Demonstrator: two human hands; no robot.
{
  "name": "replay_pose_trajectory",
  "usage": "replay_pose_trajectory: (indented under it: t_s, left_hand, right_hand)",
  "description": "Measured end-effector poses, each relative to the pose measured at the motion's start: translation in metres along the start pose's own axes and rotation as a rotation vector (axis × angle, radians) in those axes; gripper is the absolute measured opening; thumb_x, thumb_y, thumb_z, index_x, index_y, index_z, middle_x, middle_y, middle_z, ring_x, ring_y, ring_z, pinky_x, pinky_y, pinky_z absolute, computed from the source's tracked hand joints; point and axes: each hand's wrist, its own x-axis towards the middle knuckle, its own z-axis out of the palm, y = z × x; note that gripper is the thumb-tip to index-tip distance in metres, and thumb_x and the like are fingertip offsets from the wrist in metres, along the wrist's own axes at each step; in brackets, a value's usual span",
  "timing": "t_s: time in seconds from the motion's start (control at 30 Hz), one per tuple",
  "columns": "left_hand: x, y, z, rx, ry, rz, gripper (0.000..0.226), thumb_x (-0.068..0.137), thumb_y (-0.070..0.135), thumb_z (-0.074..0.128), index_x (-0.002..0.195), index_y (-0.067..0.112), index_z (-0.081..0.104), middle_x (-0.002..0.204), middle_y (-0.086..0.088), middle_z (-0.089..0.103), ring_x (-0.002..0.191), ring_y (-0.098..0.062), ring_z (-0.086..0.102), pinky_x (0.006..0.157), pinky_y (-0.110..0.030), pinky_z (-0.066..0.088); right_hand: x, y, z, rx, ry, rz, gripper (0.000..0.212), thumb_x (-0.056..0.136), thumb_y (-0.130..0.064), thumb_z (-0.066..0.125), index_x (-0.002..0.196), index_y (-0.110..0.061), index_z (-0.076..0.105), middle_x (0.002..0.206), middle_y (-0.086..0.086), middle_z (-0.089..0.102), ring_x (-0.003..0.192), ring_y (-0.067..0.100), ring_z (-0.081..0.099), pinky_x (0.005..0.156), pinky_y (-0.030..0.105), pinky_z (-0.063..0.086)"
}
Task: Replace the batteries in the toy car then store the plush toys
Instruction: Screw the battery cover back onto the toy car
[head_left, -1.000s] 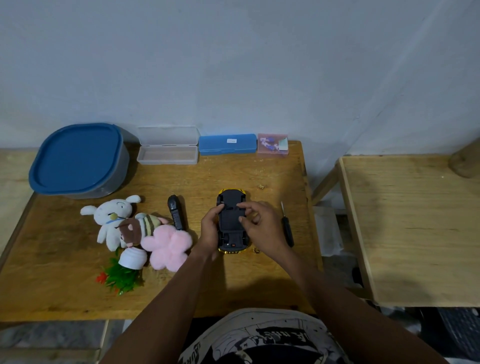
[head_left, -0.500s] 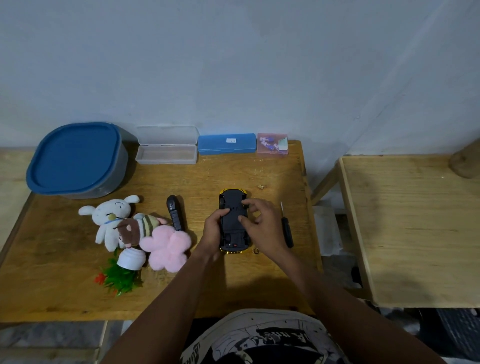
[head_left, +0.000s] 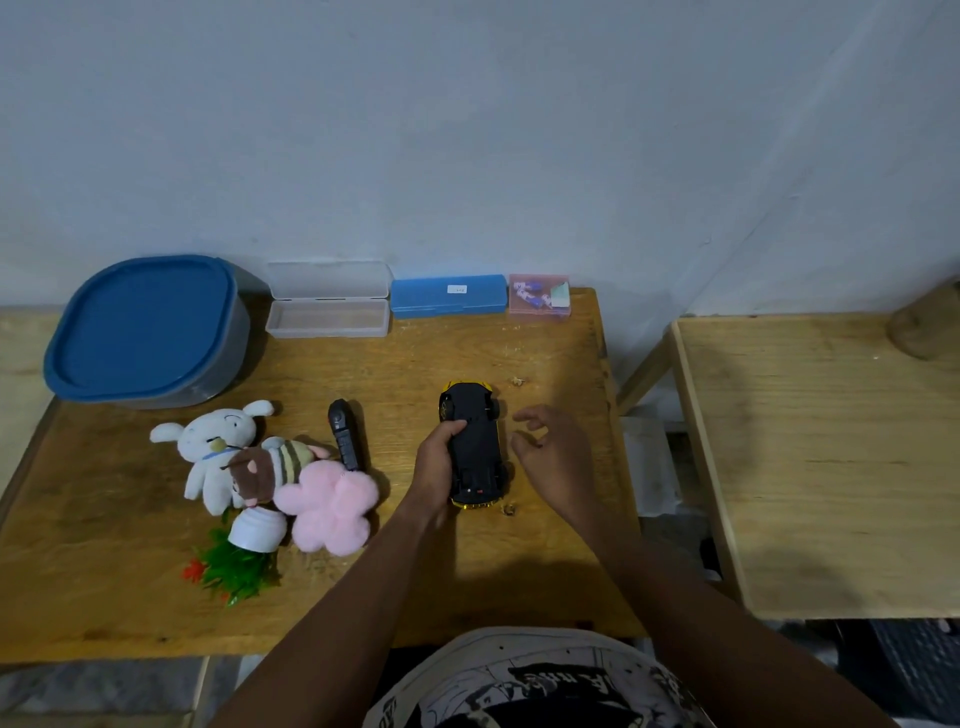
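arms (head_left: 332, 623) bare; shirt (head_left: 530, 680) pale; black print, possibly cartoon

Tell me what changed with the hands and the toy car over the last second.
The right hand came off the car's underside and moved right, now open beside it and covering the spot where the screwdriver lay. The left hand still grips the upside-down toy car, which has tilted slightly. The plush toys, remote and boxes stayed put.

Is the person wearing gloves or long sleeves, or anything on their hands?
No gloves and no long sleeves. The left hand and right hand are bare, and both forearms are uncovered down to the picture's bottom edge. No ring, watch or bracelet shows. The only clothing visible is a white shirt with black cartoon print.
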Motion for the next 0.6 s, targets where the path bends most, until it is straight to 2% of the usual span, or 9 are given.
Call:
replay_pose_trajectory:
  t_s: [0.1, 0.2, 0.4, 0.6]
  left_hand:
    - [0.001, -0.002, 0.000, -0.003, -0.023, -0.009, 0.039, 0.098, 0.028, 0.047, 0.123, 0.002, 0.061, 0.102, -0.018, 0.068, 0.081, -0.032, 0.065, 0.070, -0.037, 0.053]
    - [0.003, -0.002, 0.002, 0.008, -0.002, -0.007, 0.038, 0.098, 0.028, 0.047, 0.122, 0.003, 0.061, 0.101, -0.017, 0.068, 0.080, -0.031, 0.065, 0.069, -0.037, 0.054]
    - [0.008, -0.003, 0.004, 0.037, 0.037, -0.013, 0.038, 0.096, 0.027, 0.050, 0.123, 0.002, 0.062, 0.104, -0.018, 0.068, 0.082, -0.032, 0.065, 0.070, -0.038, 0.054]
    - [0.011, -0.006, 0.002, 0.033, 0.042, -0.014, 0.039, 0.096, 0.027, 0.051, 0.123, 0.002, 0.061, 0.104, -0.019, 0.068, 0.083, -0.033, 0.065, 0.069, -0.036, 0.054]
  right_hand:
    - [0.000, 0.010, -0.010, -0.088, 0.045, 0.044, 0.014, 0.086, -0.024, 0.071, 0.099, -0.029, 0.072, 0.099, -0.008, 0.059, 0.093, 0.009, 0.059, 0.065, 0.015, 0.038]
    - [-0.004, 0.018, -0.020, -0.180, 0.067, 0.030, 0.012, 0.088, -0.029, 0.068, 0.099, -0.029, 0.074, 0.100, -0.010, 0.056, 0.096, 0.009, 0.057, 0.071, 0.021, 0.041]
    - [-0.011, 0.026, -0.024, -0.232, 0.089, 0.037, 0.019, 0.088, -0.030, 0.069, 0.106, -0.027, 0.073, 0.104, -0.009, 0.051, 0.095, 0.006, 0.051, 0.078, 0.019, 0.038]
    - [-0.009, 0.031, -0.024, -0.324, 0.100, -0.016, 0.024, 0.089, -0.033, 0.067, 0.111, -0.026, 0.072, 0.107, -0.006, 0.050, 0.098, 0.011, 0.050, 0.084, 0.028, 0.046]
